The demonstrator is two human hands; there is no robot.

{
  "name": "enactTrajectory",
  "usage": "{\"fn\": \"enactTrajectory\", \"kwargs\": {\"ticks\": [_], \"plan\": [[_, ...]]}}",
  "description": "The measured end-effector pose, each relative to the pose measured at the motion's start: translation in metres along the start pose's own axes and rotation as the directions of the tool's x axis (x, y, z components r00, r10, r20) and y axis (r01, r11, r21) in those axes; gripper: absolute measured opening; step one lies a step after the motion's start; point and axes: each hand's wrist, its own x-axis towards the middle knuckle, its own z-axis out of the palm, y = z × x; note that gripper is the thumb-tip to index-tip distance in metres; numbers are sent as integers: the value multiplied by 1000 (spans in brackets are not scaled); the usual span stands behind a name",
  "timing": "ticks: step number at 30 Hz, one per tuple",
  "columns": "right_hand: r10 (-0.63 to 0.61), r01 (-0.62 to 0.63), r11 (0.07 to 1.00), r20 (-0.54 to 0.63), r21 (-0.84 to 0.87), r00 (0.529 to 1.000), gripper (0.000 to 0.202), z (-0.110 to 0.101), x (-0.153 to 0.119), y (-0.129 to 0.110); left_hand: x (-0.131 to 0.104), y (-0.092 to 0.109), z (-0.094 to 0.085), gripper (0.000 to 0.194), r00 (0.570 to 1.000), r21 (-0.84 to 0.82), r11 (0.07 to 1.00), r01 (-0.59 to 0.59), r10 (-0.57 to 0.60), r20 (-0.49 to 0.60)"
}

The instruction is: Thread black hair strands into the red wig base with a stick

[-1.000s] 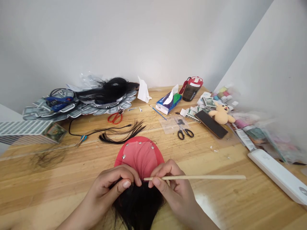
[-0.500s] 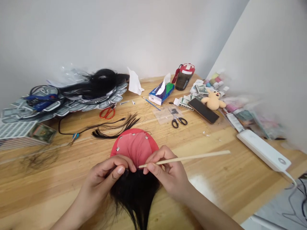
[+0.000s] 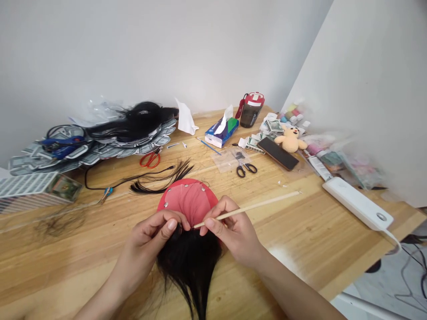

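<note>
A red pad [image 3: 212, 195] with a pinkish cloth [image 3: 191, 200] stretched over it lies in front of me, silver pins along its far side. Black hair [image 3: 190, 258] hangs from the cloth's near edge over the table. My left hand [image 3: 156, 231] is closed at that edge, thumb and forefinger pinching some of the hair. In my right hand [image 3: 230, 226] is a slim pale wooden stick [image 3: 260, 206], held like a pen. Its near tip meets the cloth beside my left fingertips. Whether a hook or needle sits at that tip is too small to tell.
Behind the pad are a loose hair bundle [image 3: 163, 178], red-handled scissors [image 3: 150, 160] and black scissors [image 3: 246, 170]. A tissue pack [image 3: 221, 132], cup [image 3: 252, 110], phone [image 3: 277, 153], plush toy [image 3: 291, 139] and white power strip [image 3: 356, 202] stand farther right. More black hair [image 3: 140, 120] lies back left.
The outer end of the wooden stick has swung up and away from me as my right hand turned. My left hand keeps its pinch. The whole view has shifted slightly.
</note>
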Motion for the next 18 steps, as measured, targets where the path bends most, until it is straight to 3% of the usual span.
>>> {"fn": "enactTrajectory", "kwargs": {"ticks": [11,18], "plan": [[65,-66,997,48,37,997,42,-5,2,-4,-3,-3,1,47,1000,-33,999,-22,23,19],[102,-103,994,19,31,995,45,-3,2,-2,-6,-15,2,39,999,-19,999,-46,46,24]]}}
